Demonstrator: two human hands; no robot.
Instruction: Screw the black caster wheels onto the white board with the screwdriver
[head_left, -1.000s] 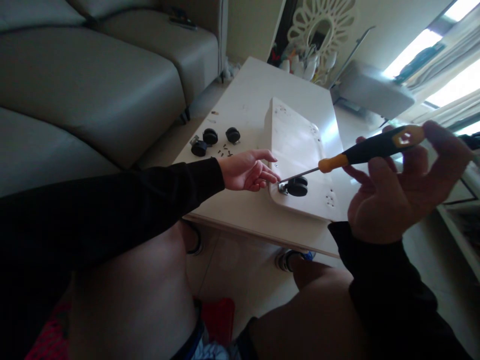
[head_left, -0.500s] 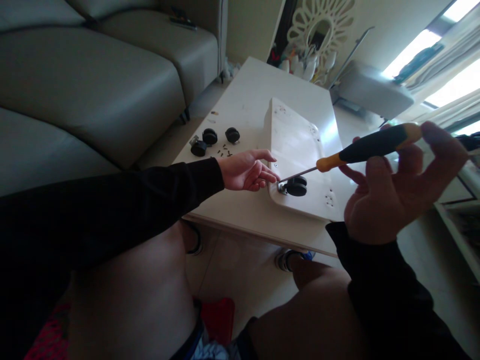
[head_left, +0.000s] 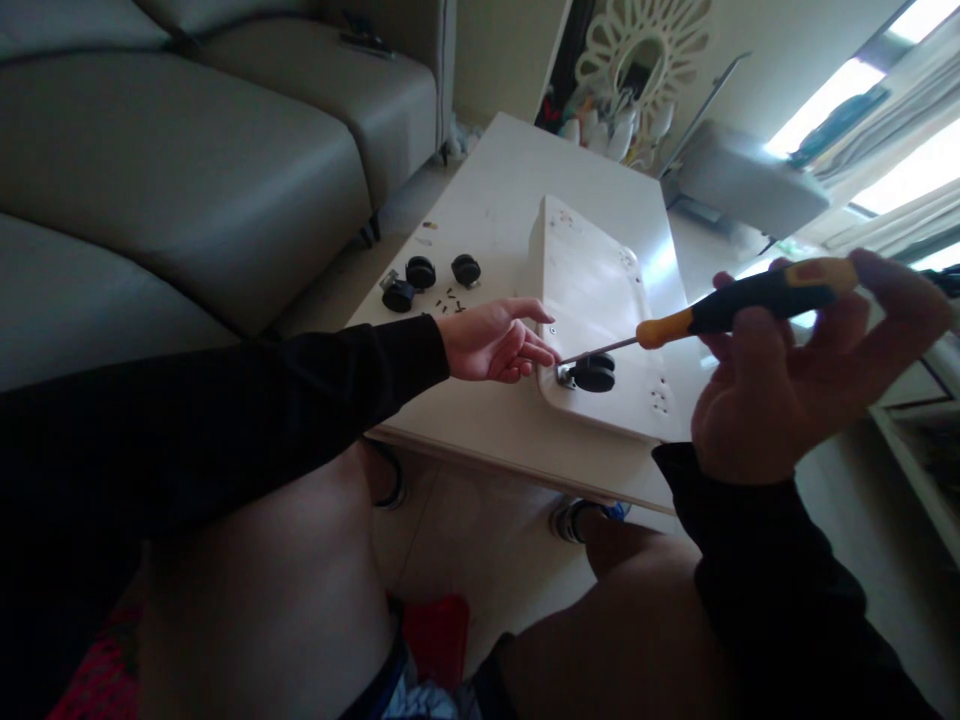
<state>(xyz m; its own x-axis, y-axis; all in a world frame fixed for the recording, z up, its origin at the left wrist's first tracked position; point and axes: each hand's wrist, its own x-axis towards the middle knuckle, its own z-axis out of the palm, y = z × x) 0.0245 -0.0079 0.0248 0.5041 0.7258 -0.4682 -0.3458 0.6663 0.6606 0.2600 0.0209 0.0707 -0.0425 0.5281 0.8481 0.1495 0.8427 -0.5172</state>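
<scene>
My right hand (head_left: pixel 795 390) is closed round the black and yellow handle of a screwdriver (head_left: pixel 735 305), tilted with its shaft pointing down to the left. The screwdriver's tip meets the metal plate of a black caster wheel (head_left: pixel 595 373) at the near left corner of a white plastic panel (head_left: pixel 592 290). My left hand (head_left: pixel 495 342) is open, palm up and fingers loosely bent. Its fingertips rest by the tip at the panel's edge; any screw there is too small to make out.
The panel lies on a white table (head_left: pixel 510 165). Left of it are several small dark screws (head_left: pixel 452 300) and three loose casters: one nearer me (head_left: pixel 397 293), one behind it (head_left: pixel 420 272), one to the right (head_left: pixel 466 269). A grey sofa (head_left: pixel 187 170) stands left.
My right hand and the screwdriver's handle have shifted slightly right, and the handle has turned a little in my fingers. My left hand, the panel and the casters stay in place.
</scene>
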